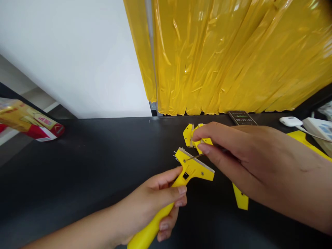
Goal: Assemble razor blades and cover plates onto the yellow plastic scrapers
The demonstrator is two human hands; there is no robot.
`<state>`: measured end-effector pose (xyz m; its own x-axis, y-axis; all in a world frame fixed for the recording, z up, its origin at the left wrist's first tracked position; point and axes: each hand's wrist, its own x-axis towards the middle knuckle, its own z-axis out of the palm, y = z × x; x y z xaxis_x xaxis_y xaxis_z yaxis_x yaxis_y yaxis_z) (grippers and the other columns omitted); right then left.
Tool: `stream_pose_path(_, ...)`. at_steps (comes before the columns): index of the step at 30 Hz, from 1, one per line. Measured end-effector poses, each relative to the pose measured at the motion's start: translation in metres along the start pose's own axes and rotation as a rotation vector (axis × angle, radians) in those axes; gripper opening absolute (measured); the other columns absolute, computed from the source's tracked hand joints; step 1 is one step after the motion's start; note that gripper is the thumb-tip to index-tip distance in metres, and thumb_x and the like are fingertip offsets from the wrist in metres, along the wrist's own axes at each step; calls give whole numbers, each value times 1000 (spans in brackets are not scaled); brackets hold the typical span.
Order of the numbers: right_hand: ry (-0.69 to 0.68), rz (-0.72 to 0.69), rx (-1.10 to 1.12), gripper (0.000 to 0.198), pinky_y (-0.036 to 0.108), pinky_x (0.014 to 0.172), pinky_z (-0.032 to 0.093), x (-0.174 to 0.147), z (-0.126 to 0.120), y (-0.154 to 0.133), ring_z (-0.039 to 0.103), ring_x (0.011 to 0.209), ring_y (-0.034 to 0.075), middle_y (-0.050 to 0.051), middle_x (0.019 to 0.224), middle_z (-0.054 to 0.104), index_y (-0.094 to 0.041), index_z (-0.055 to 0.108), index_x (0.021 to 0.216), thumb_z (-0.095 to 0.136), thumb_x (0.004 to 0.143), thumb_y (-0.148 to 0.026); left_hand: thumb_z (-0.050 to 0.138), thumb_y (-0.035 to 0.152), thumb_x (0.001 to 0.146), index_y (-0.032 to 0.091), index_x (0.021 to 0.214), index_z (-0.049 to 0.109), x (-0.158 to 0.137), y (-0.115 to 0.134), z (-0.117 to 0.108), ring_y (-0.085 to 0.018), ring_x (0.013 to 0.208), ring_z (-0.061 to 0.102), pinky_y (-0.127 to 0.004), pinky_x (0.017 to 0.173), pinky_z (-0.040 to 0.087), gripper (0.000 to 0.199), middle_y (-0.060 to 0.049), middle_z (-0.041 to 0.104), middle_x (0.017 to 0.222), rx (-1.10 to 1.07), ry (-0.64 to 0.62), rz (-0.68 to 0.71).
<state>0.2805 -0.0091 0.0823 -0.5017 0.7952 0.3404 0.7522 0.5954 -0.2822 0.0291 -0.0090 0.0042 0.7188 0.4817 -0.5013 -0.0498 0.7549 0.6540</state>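
My left hand (pixel 158 199) is wrapped round the handle of a yellow scraper (pixel 192 169), its wide head tilted up to the right. Two screws sit in the head's face, with a pale strip along the top edge. Between thumb and fingers, my right hand (pixel 249 159) pinches a thin metal driver (pixel 196 156). Its tip meets the left screw; the palm hides its handle, so I cannot tell if it is a screwdriver or hex key. Small screws (pixel 175 155) show beside the head's left corner. Yellow scraper heads (pixel 187 135) lie behind, partly covered by my right fingers.
Another yellow piece (pixel 240 199) lies under my right wrist on the black table (pixel 109 159). At the back are a phone (pixel 242 118) showing a timer and a white earbud case (pixel 291 121). A snack bag (pixel 31 121) is far left; yellow plastic sheeting (pixel 220 58) hangs behind.
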Motion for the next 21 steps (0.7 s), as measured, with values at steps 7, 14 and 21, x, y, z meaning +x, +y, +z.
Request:
stream_pose_path(7, 19, 87, -85, 18, 34, 62, 42, 1, 2, -5, 63, 67, 17, -3, 82, 63, -30, 60, 112, 46, 111, -41, 71, 30, 103, 23, 109, 60, -1, -2, 1, -2, 45, 47, -14, 41, 46, 14, 4, 59, 88, -11, 14, 23)
stream_pose_path(14, -27, 102, -37, 15, 33, 62, 44, 3, 0, -2, 65, 68, 16, -3, 88, 67, -32, 62, 117, 51, 110, -40, 70, 31, 103, 24, 113, 60, 0, -2, 0, -2, 46, 46, -14, 42, 47, 16, 5, 57, 87, -19, 25, 39)
stream_pose_path(21, -6, 89, -31, 18, 33, 65, 46, 0, 2, -5, 66, 71, 18, -1, 94, 72, -31, 63, 119, 52, 109, -41, 70, 31, 103, 23, 112, 60, 0, -2, 0, -2, 47, 48, -15, 43, 49, 15, 4, 58, 89, -10, 13, 49)
